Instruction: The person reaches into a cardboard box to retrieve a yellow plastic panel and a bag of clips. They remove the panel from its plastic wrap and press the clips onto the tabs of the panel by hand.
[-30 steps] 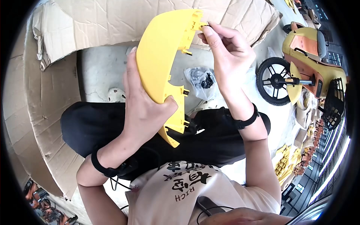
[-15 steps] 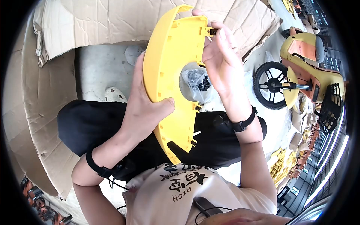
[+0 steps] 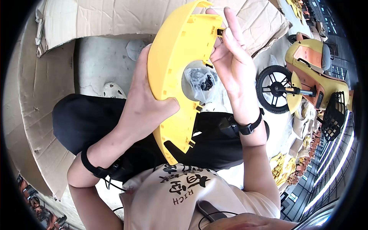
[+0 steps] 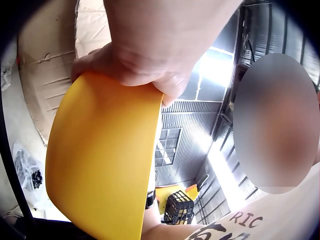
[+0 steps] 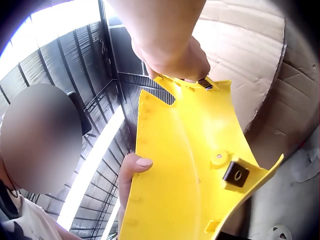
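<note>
A curved yellow plastic panel (image 3: pixel 172 73), its inner side partly facing the head camera, is held up in front of the chest. My left hand (image 3: pixel 147 99) grips its outer edge, with the thumb over the inner face. Black clips sit along the inner edge, among them an upper clip (image 3: pixel 220 32) and a lower clip (image 3: pixel 191 144). My right hand (image 3: pixel 235 61) is at the panel's upper end, fingers fairly straight, thumb right by the upper clip. In the right wrist view another black clip (image 5: pixel 236 174) sits in the panel's inner face.
Large cardboard sheets (image 3: pixel 115 19) stand in front and at the left. On the floor beyond the knees lies a clear plastic bag (image 3: pixel 201 82) of small black parts. A yellow scooter (image 3: pixel 314 73) stands at the right, with yellow parts (image 3: pixel 283 166) piled below it.
The panel has been turned so that more of its inner side shows. My right fingers have gone from pinching at the upper clip to being straightened beside it. The left hand keeps its grip.
</note>
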`<state>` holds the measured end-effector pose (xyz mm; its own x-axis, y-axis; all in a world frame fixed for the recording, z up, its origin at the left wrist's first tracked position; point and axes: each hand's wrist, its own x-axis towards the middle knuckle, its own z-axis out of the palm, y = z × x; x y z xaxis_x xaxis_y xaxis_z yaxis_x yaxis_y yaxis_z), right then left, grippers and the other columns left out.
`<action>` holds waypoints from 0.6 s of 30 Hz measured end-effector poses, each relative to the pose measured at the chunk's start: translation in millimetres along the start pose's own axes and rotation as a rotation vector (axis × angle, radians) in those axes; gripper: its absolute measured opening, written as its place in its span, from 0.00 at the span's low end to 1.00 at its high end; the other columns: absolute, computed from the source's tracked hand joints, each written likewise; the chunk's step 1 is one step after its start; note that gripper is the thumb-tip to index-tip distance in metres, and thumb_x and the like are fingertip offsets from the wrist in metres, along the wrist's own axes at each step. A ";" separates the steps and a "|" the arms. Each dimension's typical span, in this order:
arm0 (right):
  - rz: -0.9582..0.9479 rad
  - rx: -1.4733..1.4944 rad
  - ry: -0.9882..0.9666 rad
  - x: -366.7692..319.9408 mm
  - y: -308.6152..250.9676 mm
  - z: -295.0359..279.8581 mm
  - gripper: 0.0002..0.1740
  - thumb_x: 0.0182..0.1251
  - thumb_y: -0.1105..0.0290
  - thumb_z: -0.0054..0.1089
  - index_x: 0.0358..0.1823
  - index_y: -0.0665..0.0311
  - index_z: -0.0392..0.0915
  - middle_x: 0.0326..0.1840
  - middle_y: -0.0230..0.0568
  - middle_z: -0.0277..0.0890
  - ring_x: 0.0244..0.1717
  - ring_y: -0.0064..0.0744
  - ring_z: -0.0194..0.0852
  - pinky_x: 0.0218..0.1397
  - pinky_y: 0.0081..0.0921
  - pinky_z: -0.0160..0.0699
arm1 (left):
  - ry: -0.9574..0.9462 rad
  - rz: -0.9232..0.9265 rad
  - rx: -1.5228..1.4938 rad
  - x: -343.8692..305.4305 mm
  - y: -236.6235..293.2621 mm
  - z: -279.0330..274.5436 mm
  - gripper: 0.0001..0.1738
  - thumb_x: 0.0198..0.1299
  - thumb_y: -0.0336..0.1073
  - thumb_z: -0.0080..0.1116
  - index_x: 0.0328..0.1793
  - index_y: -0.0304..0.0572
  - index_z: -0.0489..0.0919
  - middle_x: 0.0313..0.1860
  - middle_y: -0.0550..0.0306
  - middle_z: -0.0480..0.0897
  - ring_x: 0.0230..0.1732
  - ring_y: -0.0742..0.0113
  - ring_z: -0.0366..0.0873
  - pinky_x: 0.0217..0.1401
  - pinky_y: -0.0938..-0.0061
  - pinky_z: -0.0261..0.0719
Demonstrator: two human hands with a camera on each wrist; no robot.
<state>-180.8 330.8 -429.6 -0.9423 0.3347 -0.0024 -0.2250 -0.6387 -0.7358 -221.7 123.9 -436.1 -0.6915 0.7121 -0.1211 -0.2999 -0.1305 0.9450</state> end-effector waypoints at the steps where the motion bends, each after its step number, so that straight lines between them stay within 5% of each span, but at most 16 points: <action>1: -0.002 -0.024 0.006 0.0 0.0 -1.0 0.28 0.72 0.74 0.55 0.73 0.64 0.63 0.70 0.55 0.67 0.67 0.43 0.72 0.69 0.38 0.74 | 0.002 -0.009 -0.008 -0.4 0.8 0.8 0.48 0.46 0.23 0.55 0.76 0.39 0.50 0.58 0.56 0.67 0.60 0.69 0.67 0.63 0.74 0.68; 10: 0.087 -0.155 -0.131 10.4 -25.1 2.7 0.29 0.75 0.66 0.51 0.73 0.69 0.59 0.73 0.54 0.63 0.66 0.41 0.72 0.69 0.35 0.73 | -0.081 -0.197 -0.107 3.6 31.6 -2.4 0.53 0.53 0.35 0.68 0.81 0.42 0.47 0.69 0.51 0.66 0.70 0.64 0.65 0.70 0.67 0.67; 18: -0.041 -0.287 0.009 8.5 -23.0 4.0 0.22 0.71 0.70 0.60 0.64 0.71 0.74 0.54 0.43 0.82 0.52 0.28 0.83 0.58 0.23 0.82 | -0.146 -0.392 -0.032 -0.6 45.6 -4.3 0.53 0.55 0.38 0.66 0.82 0.42 0.45 0.74 0.46 0.62 0.75 0.55 0.60 0.75 0.62 0.61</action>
<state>-184.6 345.6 -410.0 -0.9313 0.3634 0.0267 -0.1828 -0.4027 -0.8969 -237.8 114.5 -394.2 -0.4211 0.8024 -0.4229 -0.5438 0.1498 0.8257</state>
